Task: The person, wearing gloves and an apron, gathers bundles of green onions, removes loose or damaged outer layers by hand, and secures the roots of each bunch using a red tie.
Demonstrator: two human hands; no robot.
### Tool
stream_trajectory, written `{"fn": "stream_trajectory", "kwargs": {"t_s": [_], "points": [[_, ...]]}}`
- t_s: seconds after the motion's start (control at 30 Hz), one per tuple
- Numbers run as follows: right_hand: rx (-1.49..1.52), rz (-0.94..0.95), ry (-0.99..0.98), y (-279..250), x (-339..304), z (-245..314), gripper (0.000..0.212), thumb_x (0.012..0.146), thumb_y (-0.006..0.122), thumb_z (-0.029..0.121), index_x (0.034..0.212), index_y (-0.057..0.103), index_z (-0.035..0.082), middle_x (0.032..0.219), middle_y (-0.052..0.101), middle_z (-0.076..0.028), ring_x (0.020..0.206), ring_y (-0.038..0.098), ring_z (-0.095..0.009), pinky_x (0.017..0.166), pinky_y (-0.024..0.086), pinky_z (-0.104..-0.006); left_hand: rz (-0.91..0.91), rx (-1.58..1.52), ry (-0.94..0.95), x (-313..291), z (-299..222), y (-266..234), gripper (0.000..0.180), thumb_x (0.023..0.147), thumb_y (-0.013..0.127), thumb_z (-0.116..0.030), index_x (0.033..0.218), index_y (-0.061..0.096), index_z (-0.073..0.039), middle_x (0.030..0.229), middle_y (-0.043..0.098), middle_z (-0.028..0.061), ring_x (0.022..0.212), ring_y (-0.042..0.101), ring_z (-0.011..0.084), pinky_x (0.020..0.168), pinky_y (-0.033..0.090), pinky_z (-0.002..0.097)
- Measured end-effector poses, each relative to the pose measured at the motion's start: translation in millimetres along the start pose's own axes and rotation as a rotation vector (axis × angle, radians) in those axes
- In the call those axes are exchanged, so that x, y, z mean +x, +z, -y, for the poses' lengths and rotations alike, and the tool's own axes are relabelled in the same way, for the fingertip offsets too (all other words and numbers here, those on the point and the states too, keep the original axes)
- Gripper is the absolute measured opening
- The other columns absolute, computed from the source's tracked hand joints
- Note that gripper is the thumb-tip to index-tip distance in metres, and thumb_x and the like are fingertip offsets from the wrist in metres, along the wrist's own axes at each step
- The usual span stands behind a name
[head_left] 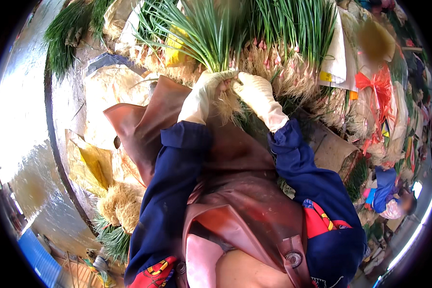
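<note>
Both my hands wear pale cream gloves. A bunch of spring onions (211, 45) is in front of me, its long green leaves fanning away and its pinkish bulbs and pale roots toward me. My left hand (207, 93) is closed round the bunch near the bulbs. From the other side, my right hand (255, 93) pinches at the same bulb ends, its fingertips meeting the left hand's. Just which stalks lie between the right fingers is hidden. Loose roots (227, 106) hang below the two hands, over my brown apron (240, 149).
More spring onions (293, 41) lie in a thick row beyond my hands, roots toward me. Bundles (69, 36) lie far left. Sacks (113, 91) and rooty bundles (122, 206) are at left. Red plastic ties (380, 89) hang at right. Another person (386, 194) sits at far right.
</note>
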State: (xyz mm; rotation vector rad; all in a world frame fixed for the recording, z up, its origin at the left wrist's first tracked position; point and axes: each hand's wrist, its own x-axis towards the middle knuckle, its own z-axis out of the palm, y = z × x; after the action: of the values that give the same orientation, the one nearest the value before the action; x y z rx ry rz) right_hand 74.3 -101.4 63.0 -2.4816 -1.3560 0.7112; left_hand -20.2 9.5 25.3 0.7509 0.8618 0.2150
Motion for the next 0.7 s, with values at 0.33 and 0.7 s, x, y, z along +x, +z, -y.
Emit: {"fn": "stream_trajectory", "kwargs": {"t_s": [0.33, 0.7], "points": [[0.537, 0.335, -0.121, -20.0, 10.8, -11.9, 0.041, 0.090, 0.050, 0.044, 0.090, 0.062, 0.005, 0.078, 0.066, -0.009, 0.069, 0.062, -0.021, 0.063, 0.048, -0.0322, 0.085, 0.121, -0.034, 4.7, 0.9, -22.3, 0.014, 0.079, 0.066, -0.004, 0.090, 0.064, 0.004, 0.072, 0.065, 0.0060, 0.061, 0.062, 0.0095, 0.045, 0.045, 0.0184], [-0.217, 0.129, 0.461, -4.4, 102.6, -9.9, 0.056, 0.089, 0.044, 0.055, 0.110, 0.061, 0.006, 0.077, 0.065, -0.006, 0.057, 0.057, -0.012, 0.055, 0.046, -0.0294, 0.295, -0.311, 0.222, -12.0, -15.1, -28.7, 0.043, 0.083, 0.064, -0.009, 0.121, 0.050, 0.003, 0.077, 0.062, 0.0060, 0.065, 0.059, 0.0087, 0.045, 0.040, 0.0129]]}}
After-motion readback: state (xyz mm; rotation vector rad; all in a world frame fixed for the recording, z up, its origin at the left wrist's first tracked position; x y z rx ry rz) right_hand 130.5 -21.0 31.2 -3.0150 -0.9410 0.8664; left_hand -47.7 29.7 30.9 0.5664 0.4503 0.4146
